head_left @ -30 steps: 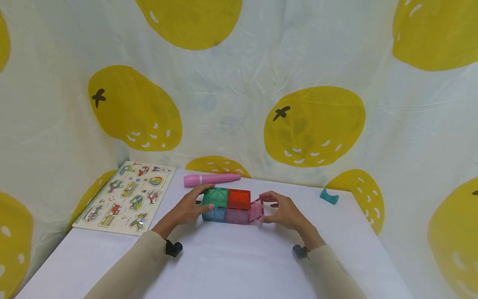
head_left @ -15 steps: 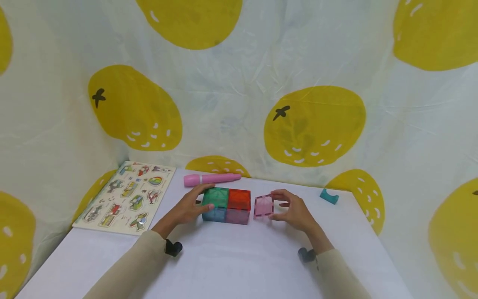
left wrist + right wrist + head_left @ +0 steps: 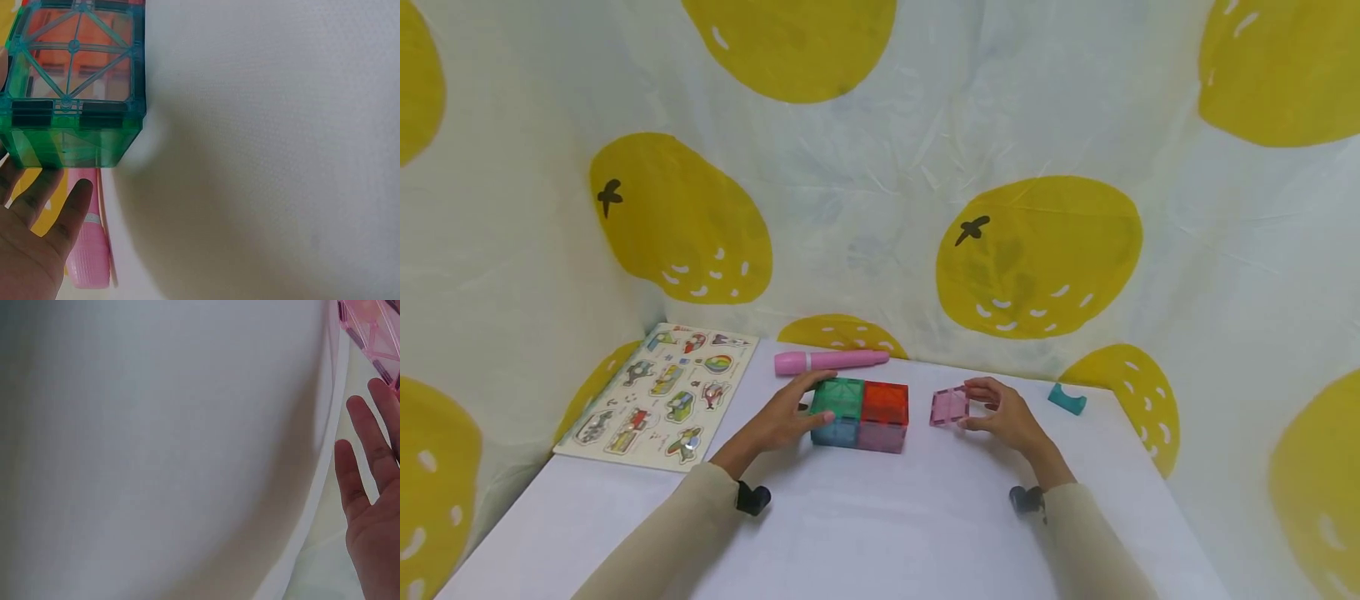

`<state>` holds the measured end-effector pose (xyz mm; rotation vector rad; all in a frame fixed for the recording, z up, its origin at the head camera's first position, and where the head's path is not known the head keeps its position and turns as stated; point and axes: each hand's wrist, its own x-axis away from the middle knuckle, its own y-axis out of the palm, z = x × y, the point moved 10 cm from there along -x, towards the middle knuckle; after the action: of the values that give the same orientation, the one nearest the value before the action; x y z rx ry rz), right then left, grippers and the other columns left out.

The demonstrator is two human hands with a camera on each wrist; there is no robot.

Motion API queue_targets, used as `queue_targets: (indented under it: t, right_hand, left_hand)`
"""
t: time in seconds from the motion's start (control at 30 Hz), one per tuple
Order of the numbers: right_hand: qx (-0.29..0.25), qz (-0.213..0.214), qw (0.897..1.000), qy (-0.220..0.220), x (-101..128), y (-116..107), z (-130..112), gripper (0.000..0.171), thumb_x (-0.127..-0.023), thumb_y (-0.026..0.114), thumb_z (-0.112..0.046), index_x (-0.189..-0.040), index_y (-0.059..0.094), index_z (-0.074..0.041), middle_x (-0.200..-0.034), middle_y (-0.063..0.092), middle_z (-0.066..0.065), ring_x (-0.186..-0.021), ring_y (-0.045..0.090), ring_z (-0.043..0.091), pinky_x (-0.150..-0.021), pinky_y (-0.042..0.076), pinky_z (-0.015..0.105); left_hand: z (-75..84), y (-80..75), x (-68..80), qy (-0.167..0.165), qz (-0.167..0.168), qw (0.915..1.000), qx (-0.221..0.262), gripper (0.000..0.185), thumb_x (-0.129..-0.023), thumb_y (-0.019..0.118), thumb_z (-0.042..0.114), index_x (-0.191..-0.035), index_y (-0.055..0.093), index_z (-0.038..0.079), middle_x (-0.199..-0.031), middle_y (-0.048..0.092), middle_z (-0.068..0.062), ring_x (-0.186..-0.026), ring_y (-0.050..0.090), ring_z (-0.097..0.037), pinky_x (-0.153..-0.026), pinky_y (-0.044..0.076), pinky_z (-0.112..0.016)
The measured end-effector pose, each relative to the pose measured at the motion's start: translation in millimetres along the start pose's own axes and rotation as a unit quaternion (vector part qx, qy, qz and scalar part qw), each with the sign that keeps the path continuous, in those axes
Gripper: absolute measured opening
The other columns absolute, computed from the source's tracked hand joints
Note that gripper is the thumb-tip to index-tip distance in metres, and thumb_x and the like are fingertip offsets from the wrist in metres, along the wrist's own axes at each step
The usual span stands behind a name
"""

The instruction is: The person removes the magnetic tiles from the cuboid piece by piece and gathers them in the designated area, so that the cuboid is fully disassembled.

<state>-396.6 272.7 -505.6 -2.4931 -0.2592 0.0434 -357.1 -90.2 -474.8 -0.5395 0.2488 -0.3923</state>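
Observation:
A box of see-through magnetic tiles stands on the table, with a green tile (image 3: 838, 396) and a red tile (image 3: 886, 402) on top and blue and pale pink sides. My left hand (image 3: 778, 418) grips its left end, thumb at the front and fingers behind. In the left wrist view the box's green side (image 3: 69, 147) shows above that hand's spread fingers. To the right, apart from the box, my right hand (image 3: 1006, 414) pinches a square pink magnetic tile (image 3: 950, 406) by its right edge. Only a corner of this pink tile (image 3: 375, 334) enters the right wrist view.
Behind the box lies a pink pen-shaped stick (image 3: 831, 362). A picture puzzle board (image 3: 658, 396) takes up the table's left side. Farther right, near the back edge, is a small curved teal piece (image 3: 1067, 400). A fruit-print cloth (image 3: 865, 208) hangs behind the white table (image 3: 880, 533).
My right hand has drawn the pink tile rightward from the box's right end, opening a gap. The tile now faces the camera more. My left hand stays on the box.

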Motion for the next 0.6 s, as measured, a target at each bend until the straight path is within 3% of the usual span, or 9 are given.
queue_targets:
  t: [0.3,0.6]
  right_hand:
    - [0.083,-0.010,0.996,0.030,-1,-4,9,0.076,-0.073,0.088,-0.039,-0.140,0.053,-0.025,-0.144,0.056,0.001,-0.144,0.037,0.033,-0.115,0.028,0.067]
    - [0.133,-0.014,0.989,0.057,-3,-4,13,0.074,-0.075,0.087,-0.036,-0.140,0.054,-0.024,-0.148,0.051,0.006,-0.145,0.034,0.036,-0.115,0.028,0.067]
  left_hand:
    - [-0.7,-0.1,1.1,-0.011,0.003,0.9999,0.001,0.071,-0.090,0.073,0.034,-0.150,0.036,0.037,-0.157,0.036,0.001,-0.142,0.036,-0.028,-0.112,0.041,-0.057]
    - [-1.8,1.5,-0.7,-0.010,0.002,0.9999,0.001,0.072,-0.090,0.073,0.033,-0.151,0.035,0.037,-0.157,0.035,0.001,-0.143,0.035,-0.029,-0.112,0.040,-0.058]
